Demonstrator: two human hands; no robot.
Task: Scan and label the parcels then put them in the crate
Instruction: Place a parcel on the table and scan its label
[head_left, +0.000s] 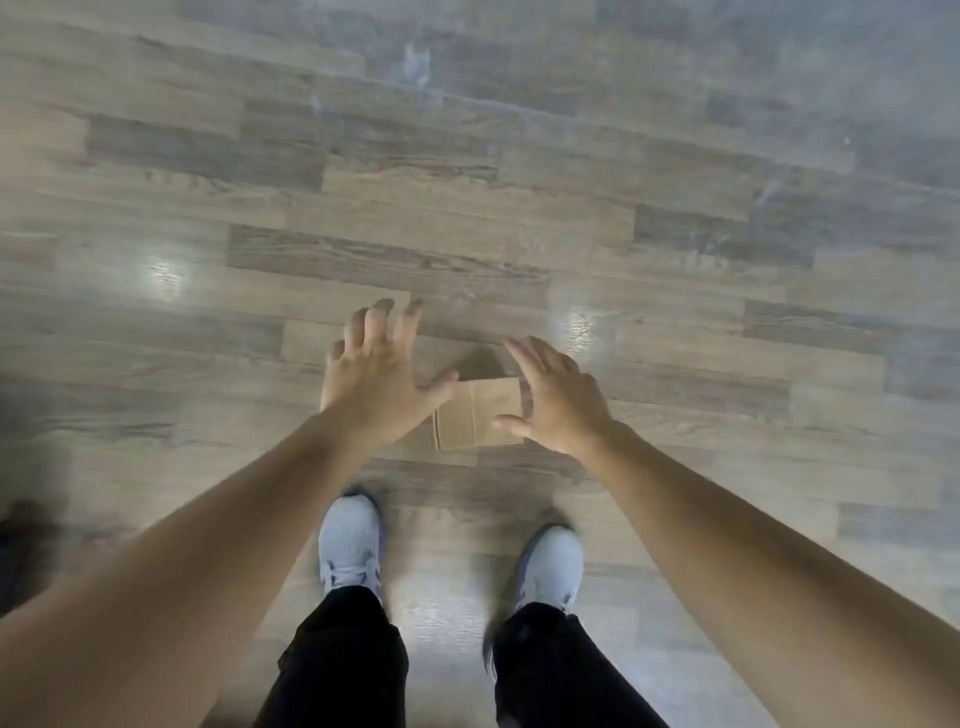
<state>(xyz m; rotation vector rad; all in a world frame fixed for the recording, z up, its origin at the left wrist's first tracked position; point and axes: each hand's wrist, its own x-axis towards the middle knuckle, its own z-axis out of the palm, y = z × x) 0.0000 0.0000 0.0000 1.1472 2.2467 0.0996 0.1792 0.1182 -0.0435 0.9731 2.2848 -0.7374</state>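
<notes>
A plank floor (467, 208) of mixed grey and brown wood-pattern boards, running left to right, fills the view, with two bright patches of glare (165, 275) on its sheen. A small brown cardboard parcel (485, 415) appears to lie flat on the boards near the middle, with a shadow just beyond it. Closer in, a pale grey left trainer (349, 545) and right trainer (550, 566) stand apart. A blurred dark shape (21, 545) marks the left edge.

One cardboard parcel (475, 410); two hands: left hand (371, 387), right hand (561, 402); two pale shoes (349, 545) (551, 566); one plank floor (467, 156).
</notes>
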